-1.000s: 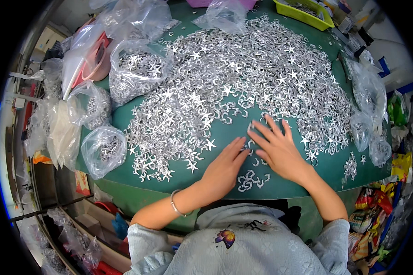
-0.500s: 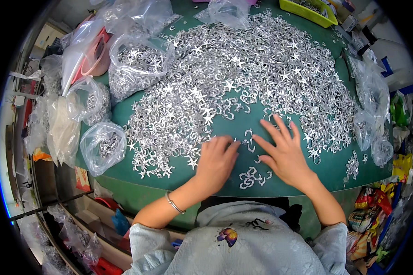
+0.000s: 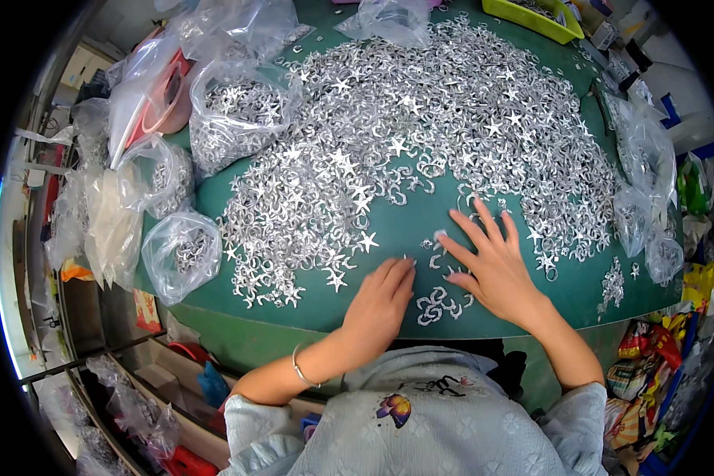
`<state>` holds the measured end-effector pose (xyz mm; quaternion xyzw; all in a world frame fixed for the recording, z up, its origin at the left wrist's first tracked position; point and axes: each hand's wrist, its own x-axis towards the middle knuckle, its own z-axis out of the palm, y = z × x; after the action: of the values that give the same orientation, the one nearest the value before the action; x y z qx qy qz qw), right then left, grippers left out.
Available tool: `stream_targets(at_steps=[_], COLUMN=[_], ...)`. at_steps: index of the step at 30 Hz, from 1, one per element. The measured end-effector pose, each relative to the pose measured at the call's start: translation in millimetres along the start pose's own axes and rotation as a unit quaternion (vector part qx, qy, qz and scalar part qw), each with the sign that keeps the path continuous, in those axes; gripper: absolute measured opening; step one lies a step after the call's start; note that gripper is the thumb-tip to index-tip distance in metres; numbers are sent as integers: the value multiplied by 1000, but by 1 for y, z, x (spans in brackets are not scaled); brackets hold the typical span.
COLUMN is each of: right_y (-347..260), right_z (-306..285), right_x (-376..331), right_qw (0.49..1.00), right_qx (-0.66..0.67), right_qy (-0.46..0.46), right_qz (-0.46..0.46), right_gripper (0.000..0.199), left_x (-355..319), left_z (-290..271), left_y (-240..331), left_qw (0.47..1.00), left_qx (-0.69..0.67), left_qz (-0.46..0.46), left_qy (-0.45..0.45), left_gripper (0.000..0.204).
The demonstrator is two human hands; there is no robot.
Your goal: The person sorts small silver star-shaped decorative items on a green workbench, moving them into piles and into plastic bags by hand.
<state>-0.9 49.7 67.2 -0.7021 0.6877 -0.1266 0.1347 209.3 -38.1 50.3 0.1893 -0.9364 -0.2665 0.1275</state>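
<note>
Green table (image 3: 404, 230): our left hand (image 3: 379, 305) and right hand (image 3: 492, 266) lie flat, fingers spread, holding nothing; the small cluster of metal pieces (image 3: 440, 305) sits between them, nearer the right.

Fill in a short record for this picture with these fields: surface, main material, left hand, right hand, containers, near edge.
surface: green table
main material: wide heap of small silver metal pieces, stars and rings mixed
left hand: left hand flat on the table, palm down, beside the heap's near edge
right hand: right hand flat, fingers spread, over a few loose pieces
containers: clear plastic bags with silver pieces at the left; a yellow tray at the far side
near edge: small cluster of rings between the hands
</note>
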Motion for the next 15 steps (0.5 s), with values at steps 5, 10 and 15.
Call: stream_targets(at_steps=[5, 10, 15], right_y=[2, -7, -7], right_z=[-10, -7, -7], right_x=[-26, -13, -37], right_qw=[998, 999, 996], right_qx=[40, 26, 31], right_qy=[-48, -35, -88], right_qz=[-11, 0, -8], right_gripper=[54, 62, 65], left_x=[-5, 39, 31], left_z=[0, 0, -1], left_y=[8, -16, -34], left_qw=[994, 998, 986], left_qx=[-98, 35, 159], left_qz=[38, 48, 45], left_qy=[-4, 12, 21], left_gripper=[44, 52, 46])
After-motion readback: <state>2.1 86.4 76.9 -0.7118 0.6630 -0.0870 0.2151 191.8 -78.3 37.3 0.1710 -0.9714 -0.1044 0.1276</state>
